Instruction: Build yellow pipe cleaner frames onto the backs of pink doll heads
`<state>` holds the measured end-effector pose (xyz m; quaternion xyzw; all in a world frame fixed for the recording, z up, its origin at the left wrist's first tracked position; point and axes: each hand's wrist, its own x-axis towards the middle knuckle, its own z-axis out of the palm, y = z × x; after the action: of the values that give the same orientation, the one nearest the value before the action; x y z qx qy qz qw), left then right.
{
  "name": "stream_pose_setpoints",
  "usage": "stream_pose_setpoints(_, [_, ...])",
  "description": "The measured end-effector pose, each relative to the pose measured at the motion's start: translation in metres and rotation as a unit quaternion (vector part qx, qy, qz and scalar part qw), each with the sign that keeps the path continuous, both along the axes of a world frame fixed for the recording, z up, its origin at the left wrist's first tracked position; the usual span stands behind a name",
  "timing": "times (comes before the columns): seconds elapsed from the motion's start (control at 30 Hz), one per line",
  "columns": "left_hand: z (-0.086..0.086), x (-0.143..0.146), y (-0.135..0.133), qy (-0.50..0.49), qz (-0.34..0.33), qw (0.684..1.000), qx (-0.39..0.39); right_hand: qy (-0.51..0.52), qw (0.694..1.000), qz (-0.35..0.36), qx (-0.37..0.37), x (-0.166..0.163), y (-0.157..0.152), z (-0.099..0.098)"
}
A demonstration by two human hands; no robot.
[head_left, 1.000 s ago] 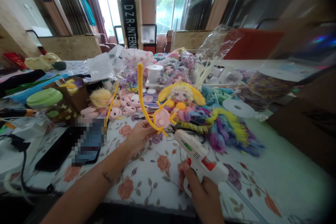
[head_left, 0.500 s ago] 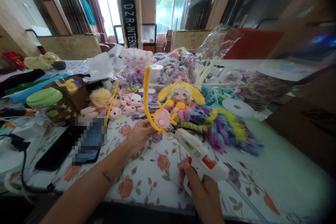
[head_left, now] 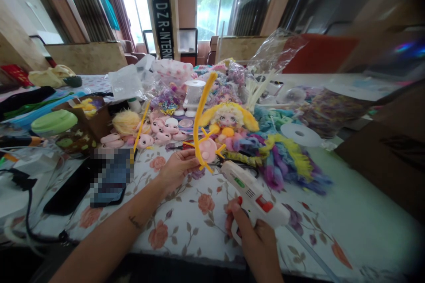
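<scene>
My left hand (head_left: 177, 169) pinches a pink doll head piece (head_left: 208, 151) wrapped with yellow pipe cleaner (head_left: 201, 104), whose long free end stands up and leans right. My right hand (head_left: 253, 241) grips a white hot glue gun (head_left: 253, 194), its nozzle pointing up-left and almost touching the pink piece from the right. Both are held above the floral tablecloth (head_left: 195, 216). Just behind sits a finished doll (head_left: 229, 120) with yellow hair.
Several pink doll faces (head_left: 159, 131) lie left of centre beside a fluffy yellow ball (head_left: 125, 122). Multicoloured yarn (head_left: 285, 163) spreads to the right with a white spool disc (head_left: 299, 135). A phone (head_left: 111, 177), a black cable (head_left: 28, 203) and a green lid (head_left: 55, 121) lie at left.
The pipe cleaner's long end has swung from leaning left to leaning right as my left hand turned the pink piece. The glue gun has stayed close beside it.
</scene>
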<state>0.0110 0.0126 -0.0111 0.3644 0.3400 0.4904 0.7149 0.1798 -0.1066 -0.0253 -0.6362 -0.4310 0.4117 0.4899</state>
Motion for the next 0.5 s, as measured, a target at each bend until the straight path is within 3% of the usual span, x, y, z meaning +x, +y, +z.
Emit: stream_pose_setpoints(0.5, [-0.0008, 0.0000, 0.0011, -0.019, 0.008, 1.000, -0.006, -0.031, 0.999, -0.006, -0.005, -0.0015, -0.0003, 0.0058])
